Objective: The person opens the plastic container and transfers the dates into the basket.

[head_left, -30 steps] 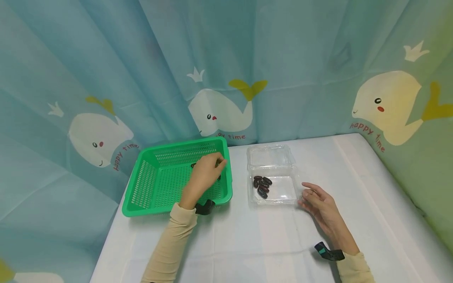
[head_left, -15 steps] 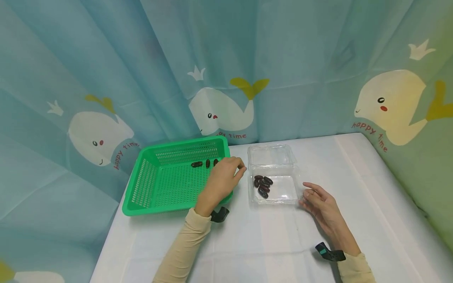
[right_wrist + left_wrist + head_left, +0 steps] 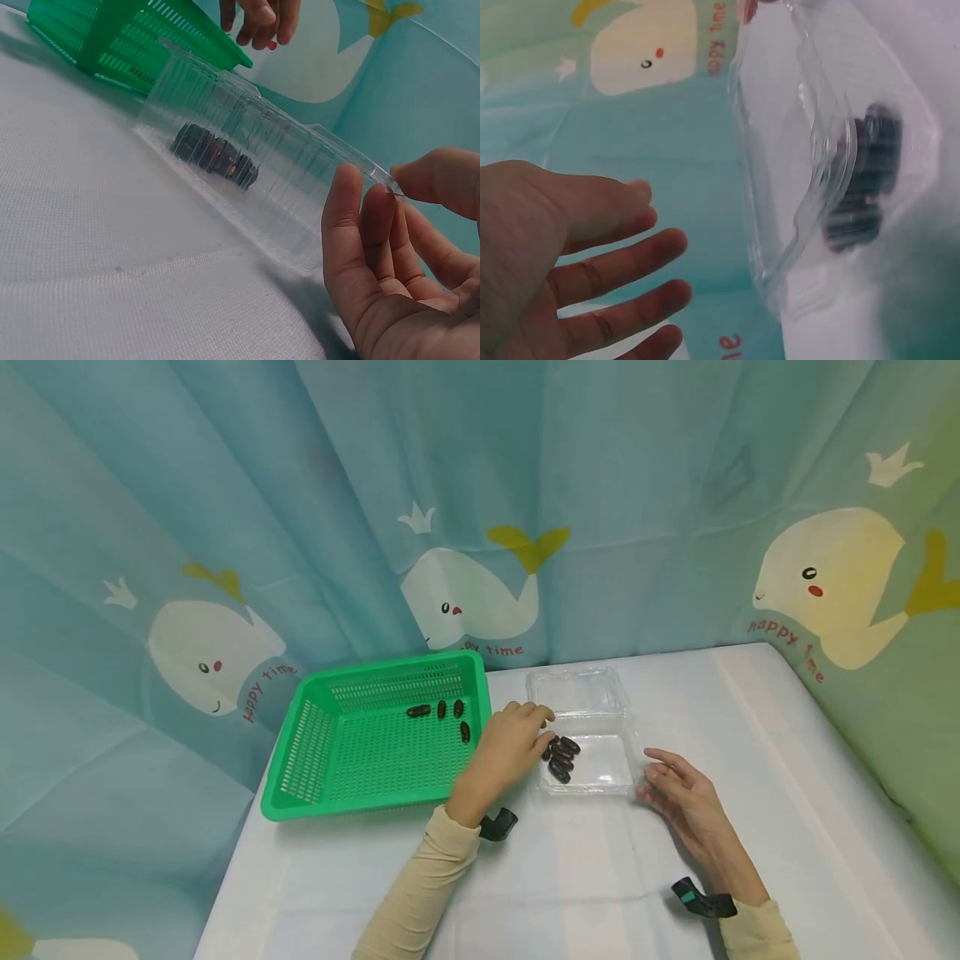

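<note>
My left hand (image 3: 504, 752) is over the left edge of a clear plastic box (image 3: 607, 768) with its hinged lid (image 3: 573, 691) laid back. Its thumb and index finger pinch a small dark thing, apparently a date, mostly hidden by the fingers. Several dark, glossy dates (image 3: 560, 762) lie together in the box's left part. My right hand (image 3: 693, 814) is at the box's right side; in the right wrist view the thumb and fingers (image 3: 431, 176) pinch its rim. More dates (image 3: 459, 708) lie in the green basket (image 3: 375, 807), near its right end.
The basket stands left of the box on a white-covered table (image 3: 570, 877). A blue-green curtain (image 3: 622, 527) with printed whales hangs behind the table. Each wrist wears a black camera strap (image 3: 703, 900).
My left hand has moved right from inside the green basket, over its rim, to the box's left edge. Dates it covered in the basket now show. The right hand keeps its place.
</note>
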Available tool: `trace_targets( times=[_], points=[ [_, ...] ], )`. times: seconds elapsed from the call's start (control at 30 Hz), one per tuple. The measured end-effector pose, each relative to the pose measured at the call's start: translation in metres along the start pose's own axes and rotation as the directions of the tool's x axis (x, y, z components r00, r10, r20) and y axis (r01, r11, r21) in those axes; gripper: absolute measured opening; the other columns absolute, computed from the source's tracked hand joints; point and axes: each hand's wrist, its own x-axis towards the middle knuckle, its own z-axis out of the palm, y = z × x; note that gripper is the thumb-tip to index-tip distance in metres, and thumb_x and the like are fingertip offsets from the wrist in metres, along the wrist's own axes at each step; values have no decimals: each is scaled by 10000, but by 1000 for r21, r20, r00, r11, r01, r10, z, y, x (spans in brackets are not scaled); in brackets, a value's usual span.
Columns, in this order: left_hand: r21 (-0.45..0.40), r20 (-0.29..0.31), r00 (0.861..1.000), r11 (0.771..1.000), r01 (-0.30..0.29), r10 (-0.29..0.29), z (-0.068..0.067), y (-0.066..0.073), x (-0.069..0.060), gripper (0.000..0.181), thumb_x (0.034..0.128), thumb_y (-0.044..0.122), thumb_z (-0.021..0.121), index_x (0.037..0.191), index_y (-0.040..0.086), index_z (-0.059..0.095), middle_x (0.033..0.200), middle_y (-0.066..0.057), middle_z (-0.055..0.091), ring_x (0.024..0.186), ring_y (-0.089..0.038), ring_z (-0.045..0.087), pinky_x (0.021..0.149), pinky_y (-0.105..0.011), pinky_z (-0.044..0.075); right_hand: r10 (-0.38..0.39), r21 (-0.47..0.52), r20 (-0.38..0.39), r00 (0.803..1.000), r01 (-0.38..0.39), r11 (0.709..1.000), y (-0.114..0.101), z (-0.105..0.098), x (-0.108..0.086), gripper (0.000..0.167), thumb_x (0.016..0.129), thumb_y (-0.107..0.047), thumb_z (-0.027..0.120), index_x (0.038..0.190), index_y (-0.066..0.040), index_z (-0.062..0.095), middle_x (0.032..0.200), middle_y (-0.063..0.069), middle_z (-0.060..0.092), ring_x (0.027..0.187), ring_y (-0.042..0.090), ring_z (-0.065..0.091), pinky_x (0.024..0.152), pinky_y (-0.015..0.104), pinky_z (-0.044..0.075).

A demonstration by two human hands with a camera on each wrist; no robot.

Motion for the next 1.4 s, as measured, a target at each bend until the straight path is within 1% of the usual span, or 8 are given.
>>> trace_targets(
  times=[0.23,0.47,0.57,0.73,0.97,1.1,1.27,1.4],
  points=[
    [32,68,996,998,-60,57,13,13,5,317,1027,279,679,1327,177,684,1258,15,732,1147,-194,668,915,-335,582,-4,-11,5,1000,4,1000,-1,-1,-4,329,1040,1,588,1325,-164,595,978,-89,677,876,58,689,851,245,622],
    [-8,162,981,995,-102,102,27,18,13,361,1033,240,673,1383,153,657,1331,-3,710,1234,-184,650,1005,-312,562,-12,-8,0,1000,12,1000,-3,-1,-3,332,1037,0,595,1330,-157,600,1000,-83,683,883,55,700,844,250,624],
    [5,183,976,993,-117,114,34,19,17,352,1033,234,671,1375,151,664,1323,7,718,1229,-178,659,1002,-296,561,-14,-2,1,1000,14,1000,-3,-1,-3,332,1038,2,592,1331,-155,601,1002,-86,680,889,53,699,846,251,625],
    [67,187,973,987,-149,135,45,21,20,280,1015,228,694,1283,148,714,1214,22,754,1128,-178,695,923,-274,574,-16,3,4,1000,16,1000,-3,-1,-2,328,1041,9,581,1328,-150,602,994,-92,673,882,55,696,843,246,624],
    [121,170,980,985,-125,104,48,19,17,93,999,197,703,1057,141,751,1030,18,765,953,-177,687,824,-292,565,-10,-19,11,1000,11,1000,0,3,-2,333,1040,-3,591,1346,-135,587,999,-91,660,881,49,685,848,243,622],
    [179,152,981,972,-149,122,50,18,18,72,992,194,710,1025,153,758,1010,23,759,916,-170,675,780,-286,558,0,-44,4,1000,1,999,-1,5,-1,339,1038,-16,601,1354,-134,572,1004,-94,654,890,47,680,857,246,621],
    [281,143,982,946,-159,122,60,18,21,97,951,246,773,1027,185,768,1002,34,732,918,-155,654,731,-274,543,5,-62,-8,1000,-5,998,0,5,0,340,1036,-24,609,1357,-129,569,997,-97,649,884,54,679,859,253,623],
    [316,137,983,936,-157,119,63,20,23,127,912,261,812,1015,195,778,988,32,719,927,-155,655,727,-280,548,-3,-52,-3,1000,3,999,1,4,1,338,1039,-15,599,1356,-129,575,993,-99,653,887,51,680,860,254,624]
  ],
)
